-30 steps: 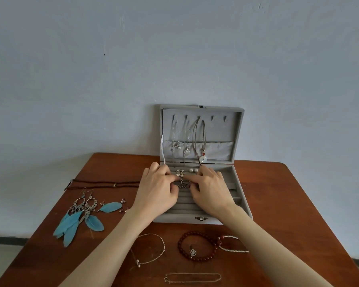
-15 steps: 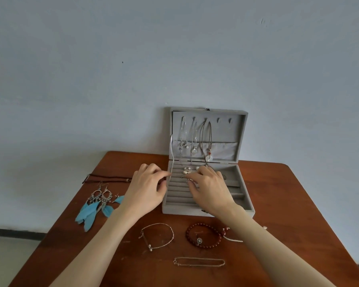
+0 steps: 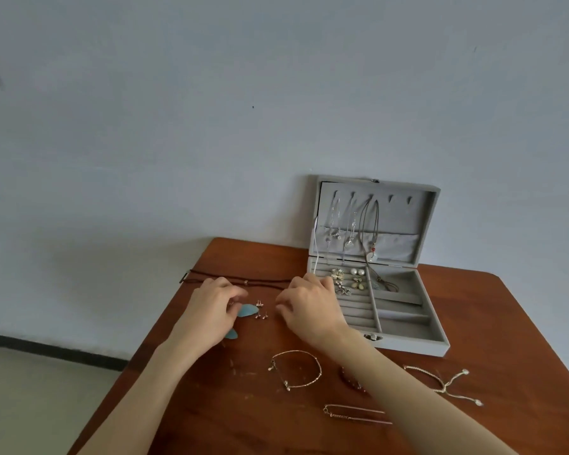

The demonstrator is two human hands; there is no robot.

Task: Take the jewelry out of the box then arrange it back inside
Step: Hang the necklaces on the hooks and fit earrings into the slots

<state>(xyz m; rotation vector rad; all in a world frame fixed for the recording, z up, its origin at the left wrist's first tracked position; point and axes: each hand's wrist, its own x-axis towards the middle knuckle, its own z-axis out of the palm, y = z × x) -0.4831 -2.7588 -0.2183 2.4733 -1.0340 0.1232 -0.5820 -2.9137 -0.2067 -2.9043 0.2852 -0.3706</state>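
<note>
both hands hover with fingers loosely curled, holding nothing; the small stud earrings (image 3: 261,310) lie on the table between them, left hand (image 3: 211,311) nearer than right hand (image 3: 309,310), jewelry box (image 3: 404,348) open at right.

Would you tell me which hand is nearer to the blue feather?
Left. The left hand lies over the blue feather; the right hand is off to its right, by the box.

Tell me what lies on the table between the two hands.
In the head view, small stud earrings and a blue feather tip lie on the table between left hand and right hand.
</note>
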